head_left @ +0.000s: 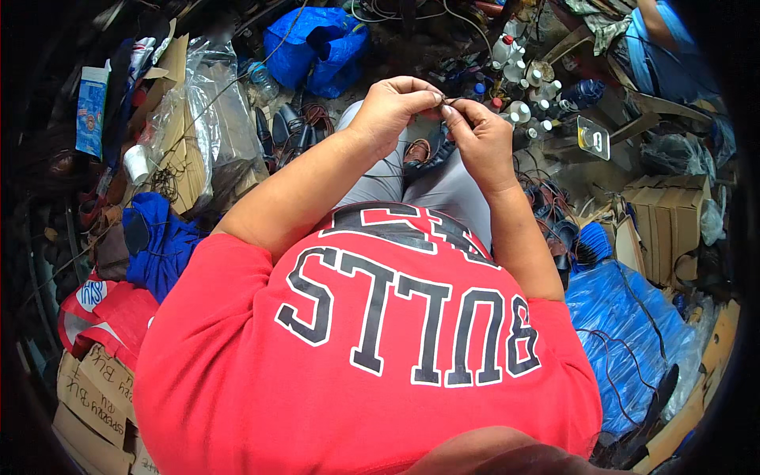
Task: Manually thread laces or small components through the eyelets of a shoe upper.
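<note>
Dark strand (446, 101), too small to make out fully, sits between my fingertips: my left hand (396, 112) and right hand (480, 142) both pinch it above my lap. Beyond lie a blue bag (309, 46), left, and white bottles (514, 70), right.

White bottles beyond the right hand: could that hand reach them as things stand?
Likely yes: the white bottles sit close beside the right hand with nothing visibly between, though its grip seems busy with a small dark piece.
</note>
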Motion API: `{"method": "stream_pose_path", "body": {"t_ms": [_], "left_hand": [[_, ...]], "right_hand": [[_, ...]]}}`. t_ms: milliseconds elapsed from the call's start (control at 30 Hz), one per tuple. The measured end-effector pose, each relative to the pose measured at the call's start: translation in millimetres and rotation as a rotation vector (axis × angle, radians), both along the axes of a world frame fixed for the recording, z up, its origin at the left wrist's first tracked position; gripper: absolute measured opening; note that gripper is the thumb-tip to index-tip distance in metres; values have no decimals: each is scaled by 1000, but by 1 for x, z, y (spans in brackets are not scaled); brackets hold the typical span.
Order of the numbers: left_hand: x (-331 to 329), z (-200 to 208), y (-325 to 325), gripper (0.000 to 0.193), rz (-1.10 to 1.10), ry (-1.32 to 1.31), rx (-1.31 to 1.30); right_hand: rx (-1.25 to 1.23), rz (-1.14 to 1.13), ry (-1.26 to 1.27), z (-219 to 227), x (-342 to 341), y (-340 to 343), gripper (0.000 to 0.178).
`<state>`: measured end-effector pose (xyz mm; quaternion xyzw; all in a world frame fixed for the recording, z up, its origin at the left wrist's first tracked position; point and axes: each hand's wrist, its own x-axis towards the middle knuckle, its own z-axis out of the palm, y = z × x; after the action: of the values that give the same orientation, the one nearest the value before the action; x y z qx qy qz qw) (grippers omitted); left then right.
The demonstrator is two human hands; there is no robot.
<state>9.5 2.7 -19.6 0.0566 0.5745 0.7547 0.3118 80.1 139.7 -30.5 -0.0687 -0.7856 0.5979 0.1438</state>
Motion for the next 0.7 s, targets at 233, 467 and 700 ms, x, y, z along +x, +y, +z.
{"method": "stream_pose_path", "body": {"t_ms": [233,467,700], "left_hand": [[-7,-5,0,10,11,0,1],[-9,7,2,19,18,132,-75],[-9,3,2,19,-54,307,-114]], "right_hand": [[82,-5,8,3,-7,2,12],[101,-16,27,-1,-6,2,13],[145,-17,32,-1,-7,3,12]]}}
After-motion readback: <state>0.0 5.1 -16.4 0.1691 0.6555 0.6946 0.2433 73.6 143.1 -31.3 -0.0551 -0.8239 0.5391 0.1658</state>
